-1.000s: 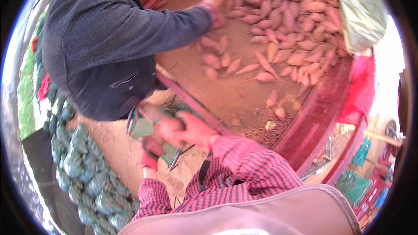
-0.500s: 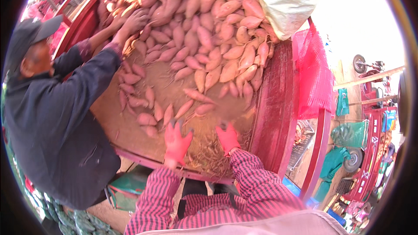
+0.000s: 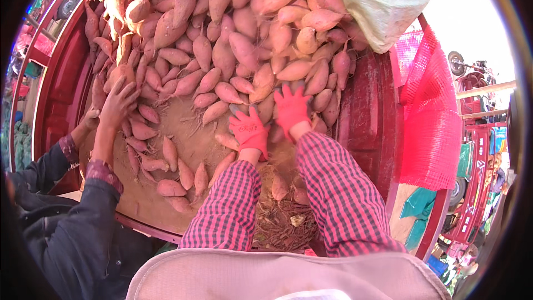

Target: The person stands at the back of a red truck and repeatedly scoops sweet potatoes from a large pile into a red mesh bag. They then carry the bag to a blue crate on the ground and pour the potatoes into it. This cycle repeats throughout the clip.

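Note:
A big heap of pink sweet potatoes [image 3: 233, 33] fills a dark red cart bed [image 3: 366, 122]. Both my hands wear red gloves and come out of red checked sleeves. My left hand [image 3: 250, 129] lies flat, fingers spread, on the lower edge of the heap, touching sweet potatoes. My right hand [image 3: 291, 108] rests palm down, fingers spread, on the sweet potatoes just to the right of it. Neither hand holds anything that I can see.
At the left, another person in a dark jacket [image 3: 66, 228] has a bare hand [image 3: 117, 103] on the sweet potatoes. A light sack [image 3: 383, 0] lies on the heap's upper right. Red mesh netting [image 3: 430, 116] hangs over the cart's right side. Soil and dry roots [image 3: 283, 222] cover the cart floor near me.
My view swung from the ground up over the cart. Both my hands moved forward from the cart's edge onto the heap. The other person's hand moved down the left side.

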### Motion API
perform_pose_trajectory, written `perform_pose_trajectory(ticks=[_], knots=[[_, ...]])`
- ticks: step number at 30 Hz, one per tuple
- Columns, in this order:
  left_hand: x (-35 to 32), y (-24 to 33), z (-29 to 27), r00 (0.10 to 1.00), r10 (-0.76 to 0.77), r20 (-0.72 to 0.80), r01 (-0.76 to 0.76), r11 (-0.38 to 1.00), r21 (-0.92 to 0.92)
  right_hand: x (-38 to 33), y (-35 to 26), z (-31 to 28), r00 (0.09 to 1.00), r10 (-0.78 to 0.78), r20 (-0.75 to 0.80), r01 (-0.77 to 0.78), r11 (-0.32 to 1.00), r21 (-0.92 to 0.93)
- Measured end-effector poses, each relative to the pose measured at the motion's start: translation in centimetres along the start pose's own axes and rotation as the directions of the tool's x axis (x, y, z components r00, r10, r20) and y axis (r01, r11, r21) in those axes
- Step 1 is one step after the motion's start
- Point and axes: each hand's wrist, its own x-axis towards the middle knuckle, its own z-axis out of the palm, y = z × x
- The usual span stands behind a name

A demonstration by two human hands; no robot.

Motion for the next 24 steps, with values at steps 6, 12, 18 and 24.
perform_pose_trajectory(ticks=[6, 12, 18, 24], knots=[[-1.7, -3.3, -2.5, 0.974, 0.124, 0.188, -0.100, 0.986, -0.133, -3.3, 1.5, -2.3, 0.969, -0.189, 0.161, 0.160, 0.971, 0.177], [-14.5, -6.8, -4.5, 0.954, 0.176, 0.244, -0.161, 0.984, -0.081, -16.3, -2.7, -2.0, 0.922, -0.107, 0.373, -0.011, 0.953, 0.302], [-14.2, -6.4, -5.1, 0.935, 0.132, 0.328, -0.067, 0.977, -0.203, -18.4, -3.4, 5.4, 0.903, 0.334, 0.271, -0.430, 0.682, 0.591], [-14.6, -7.8, -11.9, 0.886, 0.094, 0.454, 0.281, 0.668, -0.689, -20.4, 1.8, 6.2, 0.957, 0.213, 0.197, -0.164, -0.164, 0.973]])
